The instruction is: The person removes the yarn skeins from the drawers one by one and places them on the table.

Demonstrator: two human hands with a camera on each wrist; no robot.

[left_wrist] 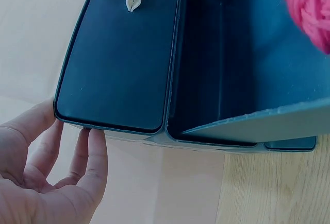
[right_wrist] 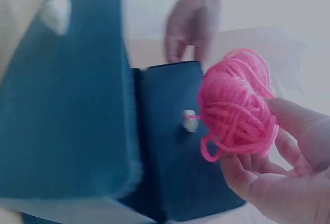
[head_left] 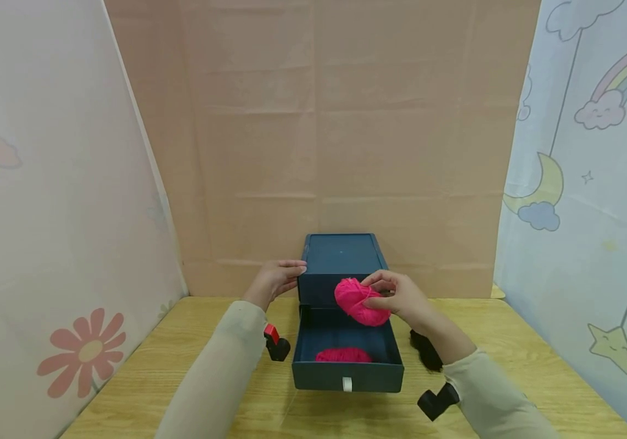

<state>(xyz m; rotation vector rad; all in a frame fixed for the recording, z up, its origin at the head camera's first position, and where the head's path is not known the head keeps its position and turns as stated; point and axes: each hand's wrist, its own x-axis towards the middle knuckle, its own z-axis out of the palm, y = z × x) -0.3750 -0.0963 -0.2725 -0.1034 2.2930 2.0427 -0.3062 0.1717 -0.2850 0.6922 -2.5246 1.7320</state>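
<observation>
A ball of bright pink yarn [head_left: 353, 302] is pinched between the thumb and fingers of my right hand [head_left: 404, 299], above a pulled-out drawer [head_left: 347, 378]. The right wrist view shows the same pink yarn ball [right_wrist: 234, 108] with a loose loop hanging off it. Inside the drawer, near its front wall, lies another pink yarn bundle [head_left: 343, 355]. My left hand [head_left: 276, 281] touches the upper left edge of the dark blue drawer box [head_left: 341, 253]. In the left wrist view, its fingers [left_wrist: 95, 157] rest extended against the side of the box by a corner.
Beside the drawer on the right, a black bundle [head_left: 426, 350] lies on the wooden table [head_left: 511, 366], partly behind my right forearm. A white pull tab [head_left: 347, 384] sits on the drawer front. Brown sheeting [head_left: 346, 140] covers the wall behind the box.
</observation>
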